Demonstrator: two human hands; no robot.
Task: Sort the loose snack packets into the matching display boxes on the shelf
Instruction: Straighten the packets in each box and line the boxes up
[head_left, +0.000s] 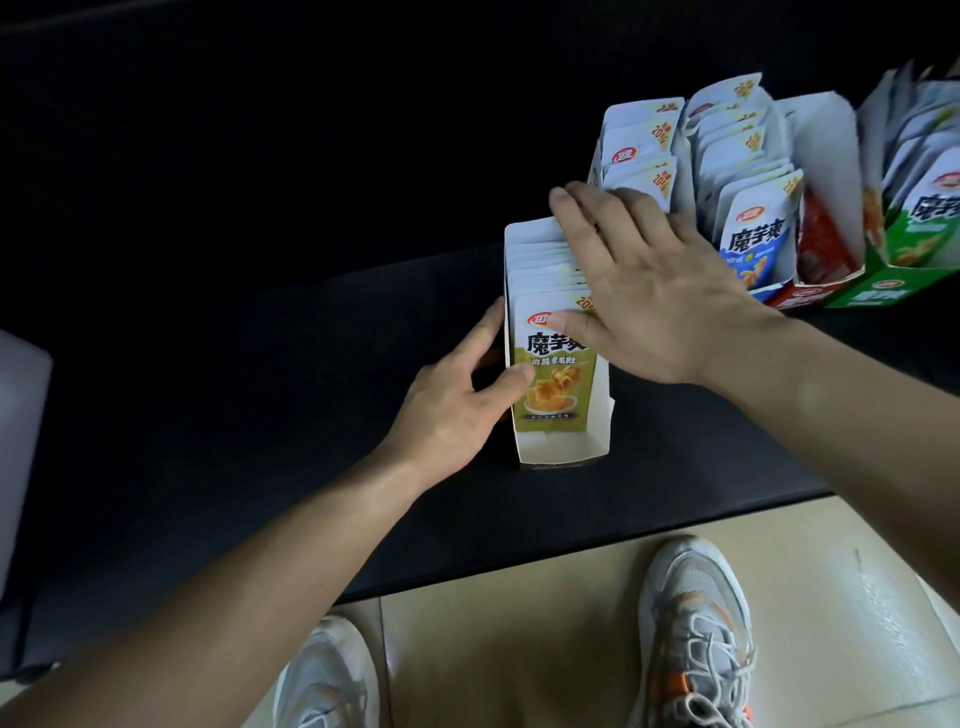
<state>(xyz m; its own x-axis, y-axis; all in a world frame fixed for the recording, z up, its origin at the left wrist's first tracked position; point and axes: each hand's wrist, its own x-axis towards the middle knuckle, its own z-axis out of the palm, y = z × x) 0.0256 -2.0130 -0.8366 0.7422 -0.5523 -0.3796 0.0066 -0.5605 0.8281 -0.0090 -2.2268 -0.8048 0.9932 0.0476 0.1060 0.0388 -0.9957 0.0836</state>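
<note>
Olive-green snack packets (550, 384) stand in a row inside a white display box (558, 452) on the dark shelf (260, 415). The left hand (452, 410) grips the box's left wall, its thumb pressed against the front packet's face. The right hand (649, 296) lies flat across the tops of the packets, fingers (576, 218) spread and extended, grasping nothing (the thumb touches the front packet's upper edge). Further back and to the right, well apart, stand a blue box (748, 244), a red box (821, 254) and a green box (914, 249), the blue and green ones filled with upright packets.
</note>
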